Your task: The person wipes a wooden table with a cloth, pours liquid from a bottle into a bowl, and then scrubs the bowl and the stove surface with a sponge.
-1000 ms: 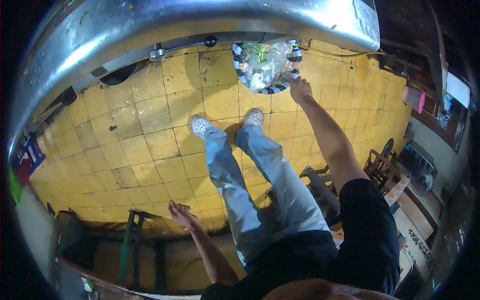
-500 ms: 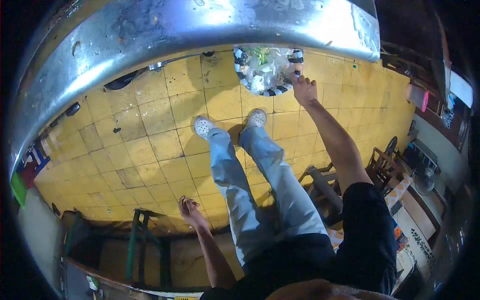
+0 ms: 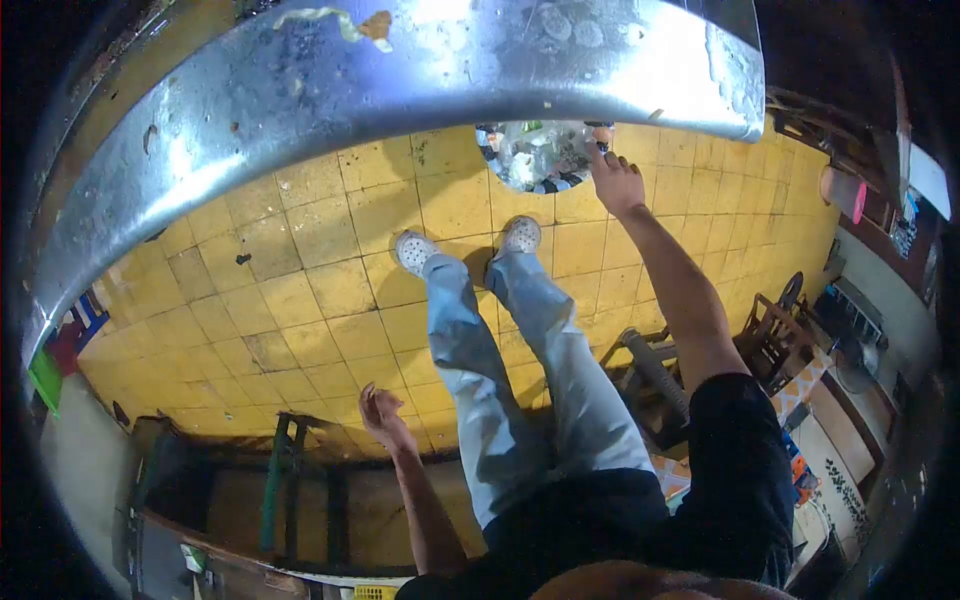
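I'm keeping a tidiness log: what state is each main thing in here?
Metal counter: shiny, spotted, with scraps on it
Bin: uncovered, loaded with mixed waste, partly hidden by the counter
Floor tiles: stained in places
Pale shoes: worn, on the floor
Right hand: at the bin's edge, fingers partly curled; grip unclear
Left hand: apparently empty, fingers loosely curled

The right arm [image 3: 680, 290] reaches out long to the far side, nearly straight at the elbow, its right hand [image 3: 619, 184] at the end with fingers slightly parted and pointing away. The left arm [image 3: 427, 505] hangs lower, at the near left, well apart from the right; its left hand [image 3: 386, 417] is relaxed, fingers loosely curled.
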Demonstrator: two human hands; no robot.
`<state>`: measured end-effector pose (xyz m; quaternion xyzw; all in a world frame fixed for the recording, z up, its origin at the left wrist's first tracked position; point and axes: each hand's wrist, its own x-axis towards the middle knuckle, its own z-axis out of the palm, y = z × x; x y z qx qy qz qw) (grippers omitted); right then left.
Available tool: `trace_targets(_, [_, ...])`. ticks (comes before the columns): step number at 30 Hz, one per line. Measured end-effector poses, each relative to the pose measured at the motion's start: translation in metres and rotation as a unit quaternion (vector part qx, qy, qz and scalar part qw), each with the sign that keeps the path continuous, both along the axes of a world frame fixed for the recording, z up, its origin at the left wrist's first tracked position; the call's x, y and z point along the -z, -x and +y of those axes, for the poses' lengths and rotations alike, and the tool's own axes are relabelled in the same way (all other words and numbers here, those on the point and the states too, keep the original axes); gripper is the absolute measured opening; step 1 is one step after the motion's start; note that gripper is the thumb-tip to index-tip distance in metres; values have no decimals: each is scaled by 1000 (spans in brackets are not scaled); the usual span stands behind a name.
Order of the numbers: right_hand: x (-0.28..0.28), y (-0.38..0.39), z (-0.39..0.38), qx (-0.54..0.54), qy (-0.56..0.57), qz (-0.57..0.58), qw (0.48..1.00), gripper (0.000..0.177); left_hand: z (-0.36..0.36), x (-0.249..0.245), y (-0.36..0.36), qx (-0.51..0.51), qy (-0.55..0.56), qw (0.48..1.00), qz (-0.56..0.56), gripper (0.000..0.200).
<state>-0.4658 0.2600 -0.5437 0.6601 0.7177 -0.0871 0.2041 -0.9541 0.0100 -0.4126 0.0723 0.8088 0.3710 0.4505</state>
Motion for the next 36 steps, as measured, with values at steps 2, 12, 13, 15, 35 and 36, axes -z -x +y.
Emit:
trace_targets(2, [8, -8, -4, -22, 53, -42, 997, 45, 4, -4, -4, -19, 27, 999, 3, 29])
trace_targets(12, [5, -11, -17, -20, 27, -29, 999, 41, -2, 1, -10, 23, 26, 999, -11, 30])
trace_targets(13, [3, -8, -19, 1, 90, -66, 994, 40, 0, -2, -13, 27, 30, 999, -8, 28])
trace_targets(15, [1, -8, -14, 4, 72, -54, 996, 41, 6, -1, -19, 31, 32, 999, -5, 26])
trace_targets(35, [10, -12, -40, -17, -19, -50, 998, 34, -9, -4, -28, 49, 70, 996, -28, 23])
trace_targets(36, [16, -15, -39, -17, -20, -49, 998, 34, -10, -2, -27, 49, 70, 996, -27, 23])
